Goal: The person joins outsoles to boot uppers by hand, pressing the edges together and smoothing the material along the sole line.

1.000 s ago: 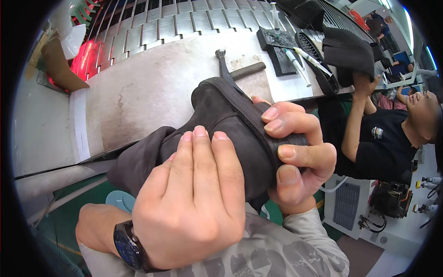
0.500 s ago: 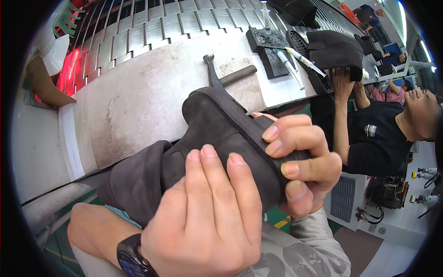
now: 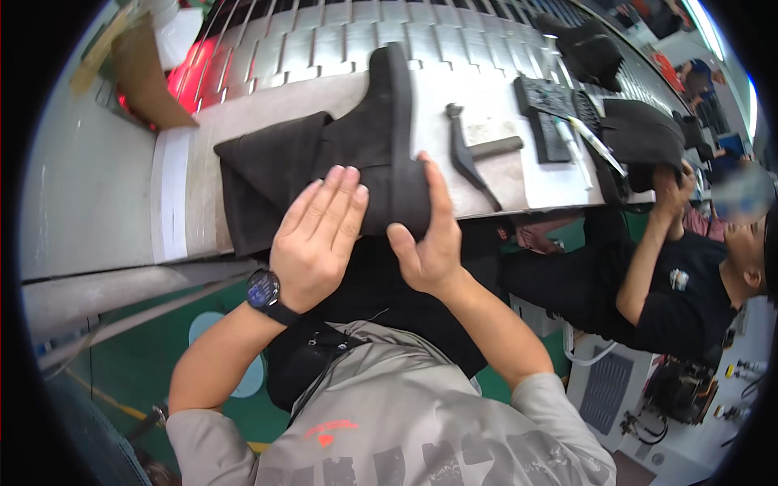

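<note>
A dark suede boot (image 3: 356, 154) lies on its side along the table's near edge. Its toe points away from me, its shaft is to the left and its sole faces right. My left hand (image 3: 316, 235), with a black watch on the wrist, rests flat on the boot's side, fingers straight. At the heel, my right hand (image 3: 429, 243) wraps the sole edge, thumb on the near side and fingers on the far side. To the right of the boot lies a hammer (image 3: 494, 147) with a curved dark head and a straight handle.
Beyond the table (image 3: 194, 194) runs a slatted metal conveyor (image 3: 324, 49). A black block (image 3: 545, 109) with syringes (image 3: 596, 146) beside it stands right of the hammer. A co-worker (image 3: 648, 275) at the right handles another dark boot (image 3: 644, 134). Cardboard (image 3: 146, 69) stands at far left.
The boot has moved from close before me down onto the table, turning so its toe points away. My right hand has shifted to the heel. My view has drawn back.
</note>
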`<move>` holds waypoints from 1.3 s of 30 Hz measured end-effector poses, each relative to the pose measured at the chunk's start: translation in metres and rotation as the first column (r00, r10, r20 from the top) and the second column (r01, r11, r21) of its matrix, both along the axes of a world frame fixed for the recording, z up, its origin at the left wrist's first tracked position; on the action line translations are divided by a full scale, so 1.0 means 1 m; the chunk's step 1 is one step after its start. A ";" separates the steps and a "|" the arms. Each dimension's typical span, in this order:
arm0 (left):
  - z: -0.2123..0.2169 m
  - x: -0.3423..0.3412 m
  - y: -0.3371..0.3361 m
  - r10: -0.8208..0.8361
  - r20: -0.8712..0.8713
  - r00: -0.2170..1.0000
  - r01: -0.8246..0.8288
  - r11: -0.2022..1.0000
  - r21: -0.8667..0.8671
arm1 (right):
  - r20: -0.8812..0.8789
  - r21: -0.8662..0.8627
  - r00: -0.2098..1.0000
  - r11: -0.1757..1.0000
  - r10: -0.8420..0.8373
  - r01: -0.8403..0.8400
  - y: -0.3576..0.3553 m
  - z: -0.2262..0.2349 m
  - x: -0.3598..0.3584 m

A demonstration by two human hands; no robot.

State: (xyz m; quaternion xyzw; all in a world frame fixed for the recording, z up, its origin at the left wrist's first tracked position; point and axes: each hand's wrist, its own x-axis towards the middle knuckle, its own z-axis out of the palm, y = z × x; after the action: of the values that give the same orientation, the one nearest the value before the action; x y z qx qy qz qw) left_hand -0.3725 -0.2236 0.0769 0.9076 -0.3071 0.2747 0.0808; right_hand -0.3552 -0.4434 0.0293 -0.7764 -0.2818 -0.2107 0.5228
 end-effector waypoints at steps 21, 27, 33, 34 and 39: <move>-0.016 -0.009 -0.017 -0.012 -0.226 0.974 -0.071 0.932 -0.356 | -0.519 0.392 0.852 0.868 -0.063 0.303 0.009 0.015 0.006; -0.019 -0.006 -0.021 0.025 -0.214 0.976 -0.099 0.935 -0.340 | -0.545 0.397 0.835 0.855 -0.072 0.332 0.016 0.019 0.002; -0.017 -0.004 -0.021 0.013 -0.186 0.982 -0.080 0.932 -0.354 | -0.388 0.040 0.862 0.929 -0.326 0.369 0.018 0.038 0.008; -0.018 -0.003 -0.020 0.008 -0.180 0.984 -0.073 0.932 -0.354 | -0.394 -0.064 0.851 0.934 -0.347 0.352 0.016 0.042 0.009; -0.010 -0.001 -0.003 -0.097 -0.216 0.972 0.000 0.912 -0.410 | -0.451 -0.145 0.810 0.926 -0.375 0.348 0.018 0.052 -0.002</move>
State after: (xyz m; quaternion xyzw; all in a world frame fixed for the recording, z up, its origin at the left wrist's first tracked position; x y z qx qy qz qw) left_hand -0.3731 -0.2265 0.0670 0.8887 -0.2541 0.2226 0.3099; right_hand -0.3568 -0.4252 0.0810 -0.8576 0.0005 -0.1033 0.5039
